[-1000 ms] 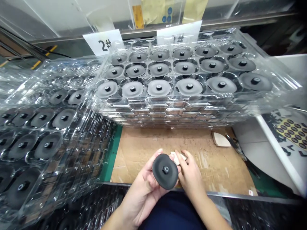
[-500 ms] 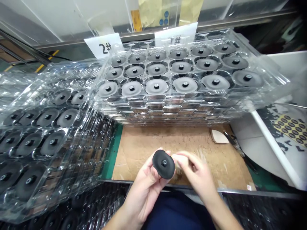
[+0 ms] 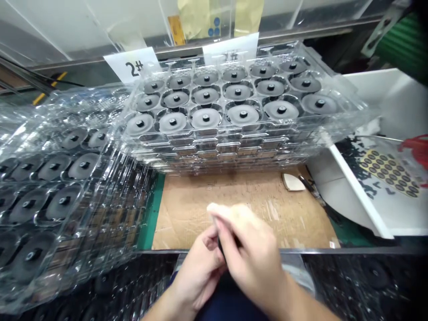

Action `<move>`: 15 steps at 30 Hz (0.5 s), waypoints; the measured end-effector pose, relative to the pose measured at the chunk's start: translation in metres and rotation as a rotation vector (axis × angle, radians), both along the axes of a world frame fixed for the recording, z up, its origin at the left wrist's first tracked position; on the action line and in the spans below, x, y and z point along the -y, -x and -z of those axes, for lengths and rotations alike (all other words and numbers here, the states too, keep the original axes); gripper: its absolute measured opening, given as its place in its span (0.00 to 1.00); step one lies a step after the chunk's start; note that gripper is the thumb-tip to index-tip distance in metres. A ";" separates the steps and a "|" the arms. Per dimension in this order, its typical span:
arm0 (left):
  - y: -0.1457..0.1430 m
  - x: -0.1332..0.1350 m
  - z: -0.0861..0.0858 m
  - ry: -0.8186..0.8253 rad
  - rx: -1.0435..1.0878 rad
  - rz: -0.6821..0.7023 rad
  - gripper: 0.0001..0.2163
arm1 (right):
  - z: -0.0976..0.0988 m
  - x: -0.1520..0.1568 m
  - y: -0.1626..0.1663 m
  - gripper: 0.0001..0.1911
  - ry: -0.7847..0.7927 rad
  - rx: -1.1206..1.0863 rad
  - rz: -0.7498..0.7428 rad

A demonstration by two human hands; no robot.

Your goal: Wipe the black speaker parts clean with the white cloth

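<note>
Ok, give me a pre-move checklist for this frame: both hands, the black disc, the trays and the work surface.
1. Left hand has a grip on the black disc: cannot tell; only a dark sliver shows between the hands.
2. Right hand clear of the disc: not ok; it lies across it, blurred.
3. Pale piece at the right fingertips secure: cannot tell; too blurred.
4. Cardboard sheet free in front of the hands: ok; only a small pale wedge lies at its far right.
5. Stacked trays ahead filled on top: ok; every visible pocket holds a disc.
6. Left tray stack level: not ok; it tilts.
</note>
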State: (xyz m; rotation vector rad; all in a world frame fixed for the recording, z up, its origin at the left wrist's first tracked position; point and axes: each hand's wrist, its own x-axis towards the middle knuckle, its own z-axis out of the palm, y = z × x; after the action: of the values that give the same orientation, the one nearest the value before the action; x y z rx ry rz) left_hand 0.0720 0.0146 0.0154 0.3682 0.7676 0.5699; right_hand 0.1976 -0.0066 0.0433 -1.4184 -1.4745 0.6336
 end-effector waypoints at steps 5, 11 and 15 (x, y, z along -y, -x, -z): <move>0.002 -0.003 -0.005 0.018 -0.055 -0.064 0.24 | -0.004 0.010 0.000 0.12 0.111 -0.127 -0.172; -0.005 -0.004 -0.018 -0.027 -0.093 -0.054 0.20 | -0.008 0.005 0.000 0.14 -0.075 -0.032 -0.063; 0.003 -0.008 -0.019 -0.012 -0.100 -0.083 0.24 | -0.002 0.022 -0.011 0.11 0.100 0.021 -0.142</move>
State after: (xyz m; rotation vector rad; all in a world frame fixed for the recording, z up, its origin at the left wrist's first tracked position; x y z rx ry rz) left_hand 0.0693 0.0228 0.0347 0.3791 0.8788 0.6379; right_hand 0.2083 -0.0286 0.0456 -1.4086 -1.5897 0.7928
